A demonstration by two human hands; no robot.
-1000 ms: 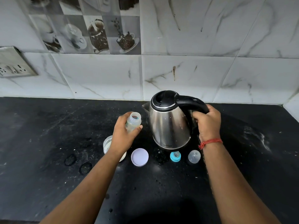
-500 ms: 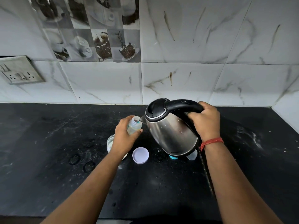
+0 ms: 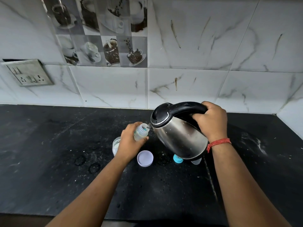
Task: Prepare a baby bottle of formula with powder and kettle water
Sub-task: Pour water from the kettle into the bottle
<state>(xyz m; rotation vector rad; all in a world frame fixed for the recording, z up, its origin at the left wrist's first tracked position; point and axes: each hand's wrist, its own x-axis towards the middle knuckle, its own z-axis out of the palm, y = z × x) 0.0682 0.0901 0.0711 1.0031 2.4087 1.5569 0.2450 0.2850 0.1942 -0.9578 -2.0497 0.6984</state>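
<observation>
Steel kettle (image 3: 179,136) tilted in right hand (image 3: 211,122), spout at clear bottle (image 3: 140,132) gripped by left hand (image 3: 129,145)

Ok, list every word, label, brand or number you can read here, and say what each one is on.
No text can be read.
Kettle: no print shows on its steel body.
Baby bottle: teal marks on its side, too blurred to read.
Wall socket plate: switches and holes only, no lettering.
Coffee-cup picture tiles: images only, no words.

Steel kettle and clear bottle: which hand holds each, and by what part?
The right hand grips the stainless steel kettle by its black handle; the left hand wraps the small clear plastic bottle's body.
</observation>
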